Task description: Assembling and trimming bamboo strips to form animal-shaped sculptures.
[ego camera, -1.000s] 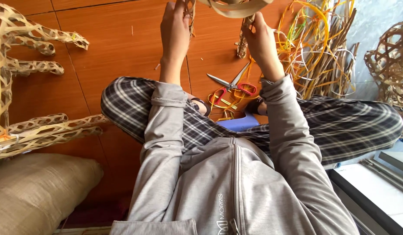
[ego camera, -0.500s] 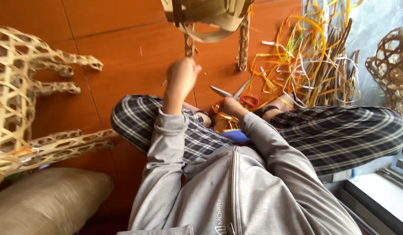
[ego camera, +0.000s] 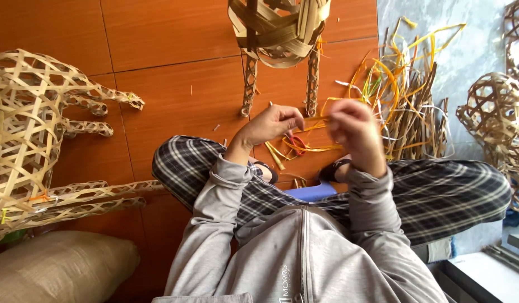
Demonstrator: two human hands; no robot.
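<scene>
Both hands pinch one thin yellow bamboo strip (ego camera: 315,119) above the lap.
Left hand (ego camera: 273,124) and right hand (ego camera: 353,130) close fingertips on its ends; half-woven bamboo frame (ego camera: 279,28) stands beyond on orange tiled floor (ego camera: 169,84).

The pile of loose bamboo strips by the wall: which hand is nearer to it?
Right. The right hand is just beside the pile of loose strips; the left hand is farther away.

I see my left hand (ego camera: 273,124) and right hand (ego camera: 353,130) side by side above my crossed legs, a thin bamboo strip (ego camera: 314,119) between them. Ahead stands the unfinished woven bamboo figure (ego camera: 279,28); a finished woven bamboo animal frame (ego camera: 29,140) lies left, the loose heap of bamboo strips (ego camera: 405,101) right.
</scene>
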